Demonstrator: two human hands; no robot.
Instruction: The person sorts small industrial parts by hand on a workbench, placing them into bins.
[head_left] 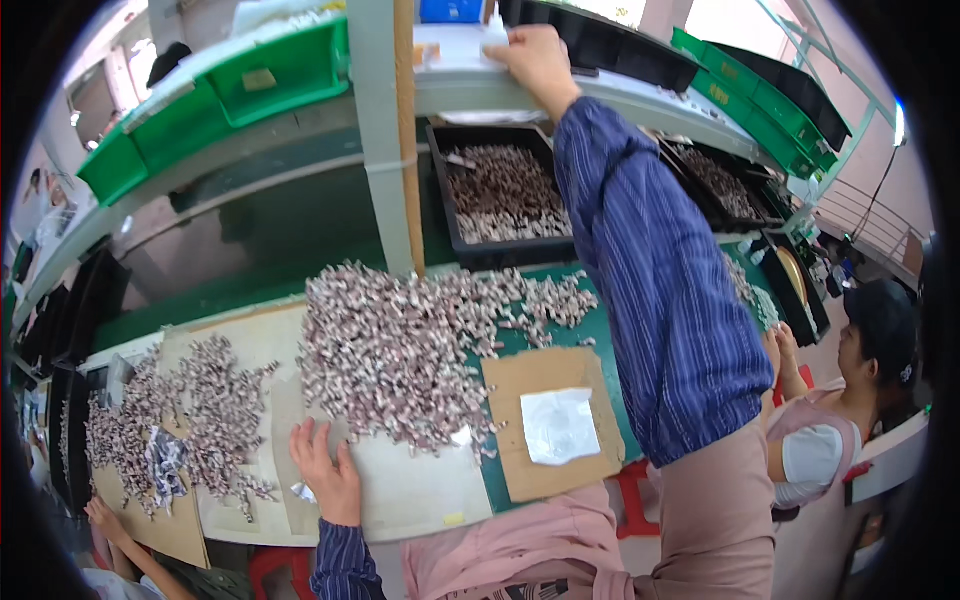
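Note:
My right hand (541, 62) stretches up to the white shelf at the back. Its fingers close around the lower part of a small white bottle (495, 30) with a narrow tip. Down on the pale board (400, 490), my left hand (328, 475) lies with its fingers apart, beside a big heap of small whitish-brown pieces (390, 350); their exact kind is too small to tell. A shiny scrap (303, 492) sits by that hand's edge. Right of the heap, a piece of cardboard (510, 470) bears a crinkled white sheet (560, 427), perhaps plastic or paper.
A black tray (437, 185) of similar pieces stands behind the heap, next to a grey post (378, 130). Green bins (270, 80) line the upper shelf. One co-worker (830, 420) sits at the right; another person's hand (105, 520) is at a second heap (225, 400) on the left.

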